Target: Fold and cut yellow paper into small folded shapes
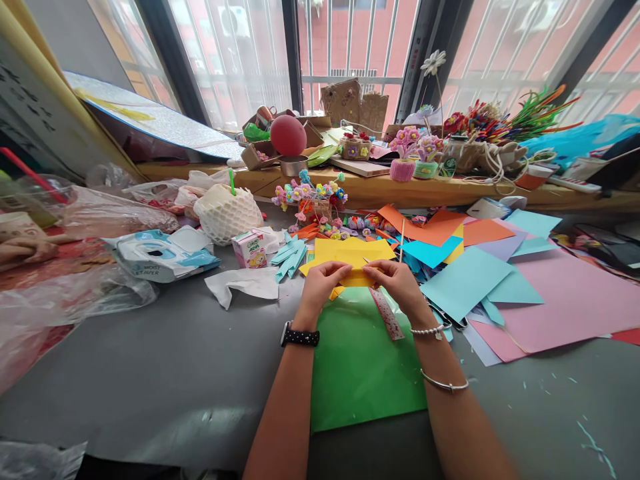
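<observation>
Between my two hands is a small piece of yellow paper (pixel 358 279), pinched at both ends. My left hand (pixel 325 285), with a dark dotted watch band on its wrist, grips the left end between thumb and fingers. The right end is in the fingers of my right hand (pixel 397 283), whose wrist and forearm carry silver bracelets. Behind the hands lie larger yellow sheets (pixel 345 250). Beneath them a green sheet (pixel 367 373) covers the table, with a patterned ruler-like strip (pixel 387 313) resting on it.
Coloured paper sheets (pixel 470 283) pile up at the right, some over a large pink sheet (pixel 575 300). On the left are a wet-wipe pack (pixel 163 253), a small pink box (pixel 250 250) and a tissue (pixel 245 285). Craft flowers (pixel 313 197) stand behind, below a cluttered sill.
</observation>
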`<state>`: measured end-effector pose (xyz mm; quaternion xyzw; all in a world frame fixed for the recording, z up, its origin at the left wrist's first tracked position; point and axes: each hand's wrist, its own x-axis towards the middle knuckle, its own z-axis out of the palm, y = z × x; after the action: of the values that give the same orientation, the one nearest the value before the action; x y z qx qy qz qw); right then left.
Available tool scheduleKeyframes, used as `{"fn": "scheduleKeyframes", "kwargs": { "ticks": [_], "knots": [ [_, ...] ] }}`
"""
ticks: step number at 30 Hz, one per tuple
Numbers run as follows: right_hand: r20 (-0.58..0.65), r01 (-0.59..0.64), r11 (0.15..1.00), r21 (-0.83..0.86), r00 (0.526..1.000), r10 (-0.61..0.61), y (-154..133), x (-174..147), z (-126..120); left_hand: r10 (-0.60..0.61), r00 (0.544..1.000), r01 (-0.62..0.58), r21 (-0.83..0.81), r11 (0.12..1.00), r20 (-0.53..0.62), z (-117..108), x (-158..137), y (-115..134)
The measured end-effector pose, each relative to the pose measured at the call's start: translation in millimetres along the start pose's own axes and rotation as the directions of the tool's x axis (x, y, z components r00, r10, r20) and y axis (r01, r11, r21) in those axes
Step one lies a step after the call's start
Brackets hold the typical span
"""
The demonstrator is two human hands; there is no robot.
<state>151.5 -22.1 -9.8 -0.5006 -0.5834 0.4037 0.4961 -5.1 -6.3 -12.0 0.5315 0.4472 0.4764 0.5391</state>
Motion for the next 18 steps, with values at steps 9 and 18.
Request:
{"fn": "scheduleKeyframes", "kwargs": {
  "ticks": [9, 18],
  "knots": [
    [-0.018, -0.001, 1.000, 0.007, 1.000, 0.001, 1.4, 1.0, 1.3, 0.096, 0.994, -0.090, 0.109, 0.990, -0.054, 0.6, 2.3, -4.3],
    [-0.031, 0.003, 1.000, -0.013, 1.000, -0.003, 1.5, 1.2, 2.2, 0.166, 0.982, -0.142, 0.225, 0.964, -0.093, 1.9, 2.6, -4.5]
  ]
}}
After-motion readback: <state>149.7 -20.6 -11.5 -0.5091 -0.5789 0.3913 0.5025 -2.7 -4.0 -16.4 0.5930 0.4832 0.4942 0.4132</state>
